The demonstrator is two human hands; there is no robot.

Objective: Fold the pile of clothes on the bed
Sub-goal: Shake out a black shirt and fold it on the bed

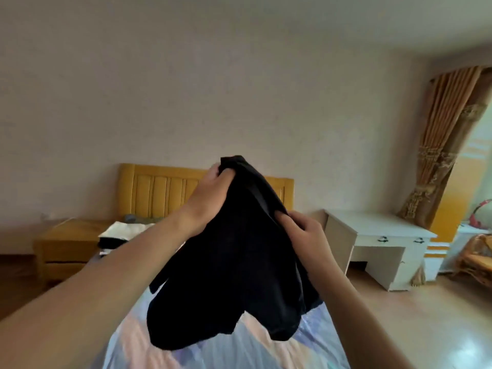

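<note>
Head view: we record a black garment (234,262) held up in the air above the bed (266,350), clear of the bedding, its lower edges hanging loose in two lobes. The left hand (213,193) is raised highest, fingers curled tight over the top of the cloth, bunching it. The right hand (303,235) sits lower and to the right, thumb and fingers pinching a fold along the garment's side edge. Both hands have firm hold of the same piece; neither is open.

We note the bed cover is a pale blue and pink print, visible beneath and in front of the hanging cloth. At the head end of the bed, on the left, lies a stack of folded clothes (122,233), a white piece on top of darker ones. Behind it stands a yellow headboard (159,193) against the wall. A yellow bedside cabinet (66,246) stands left of the bed, a white desk (378,243) to the right, and a gold curtain (447,139) hangs at far right. A wicker chair (476,254) is partly visible beyond the desk.
</note>
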